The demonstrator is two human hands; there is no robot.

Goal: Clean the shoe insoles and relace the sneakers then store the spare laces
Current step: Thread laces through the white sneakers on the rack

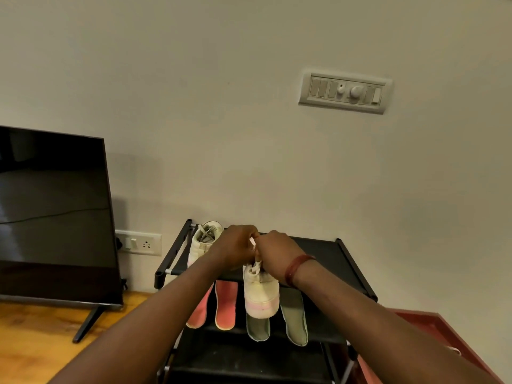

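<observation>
Two white sneakers stand on the top shelf of a black shoe rack [343, 261]. The near sneaker [261, 292] hangs its heel over the front edge. Both hands meet over its tongue: my left hand [238, 246] and my right hand [277, 254] each pinch a pale lace [252, 243] that runs up from the eyelets. The far sneaker [203, 239] sits at the back left with grey laces in it. On the shelf below lie two pink insoles [225, 306] and two grey-green insoles [295, 320].
A dark television [52, 212] stands on a wooden table [33, 342] at the left. A wall socket [138, 242] is behind it, a switch panel [345, 92] higher up. A red tray [443, 333] lies at the lower right.
</observation>
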